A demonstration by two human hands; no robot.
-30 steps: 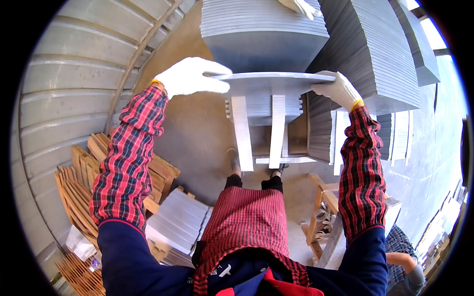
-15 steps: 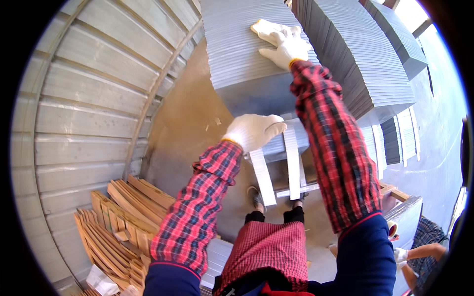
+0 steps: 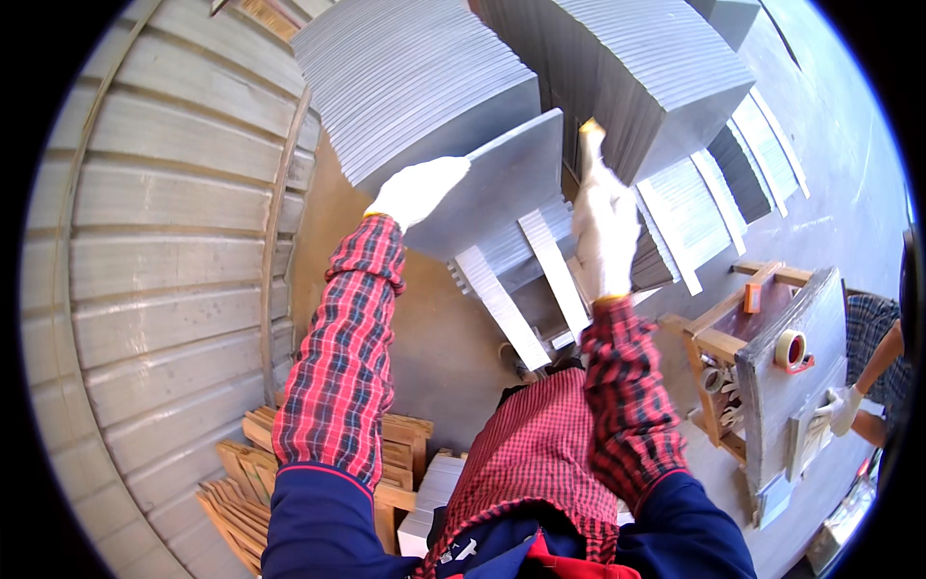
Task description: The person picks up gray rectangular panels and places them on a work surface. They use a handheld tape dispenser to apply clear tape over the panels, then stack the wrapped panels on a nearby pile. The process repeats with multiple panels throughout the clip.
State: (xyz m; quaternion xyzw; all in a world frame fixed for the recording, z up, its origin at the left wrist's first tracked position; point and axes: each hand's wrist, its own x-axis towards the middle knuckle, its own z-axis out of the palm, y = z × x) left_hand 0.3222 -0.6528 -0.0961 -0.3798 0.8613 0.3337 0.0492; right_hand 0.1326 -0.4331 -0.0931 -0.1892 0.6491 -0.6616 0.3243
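Observation:
Both my hands wear white gloves and grip a flat grey square panel [image 3: 502, 183], tilted up off a tall stack of like grey panels [image 3: 415, 77]. My left hand [image 3: 420, 188] holds the panel's left edge. My right hand [image 3: 603, 227] clasps its right edge, fingers pointing up. Below the panel lie two pale slats [image 3: 526, 289] on a lower pile of panels. My red plaid sleeves run up from the lower edge.
A second tall stack of grey panels [image 3: 637, 68] stands to the right. A corrugated metal wall [image 3: 145, 241] curves along the left. Wooden pieces [image 3: 251, 473] lie at lower left. A wooden stand with a tape roll [image 3: 791, 349] is at right, beside another person's gloved hand [image 3: 844, 410].
My left hand moved from the panel's lower edge to its left edge. My right hand came down from the stack's top to the right edge. The panel is now tilted up, off the stack.

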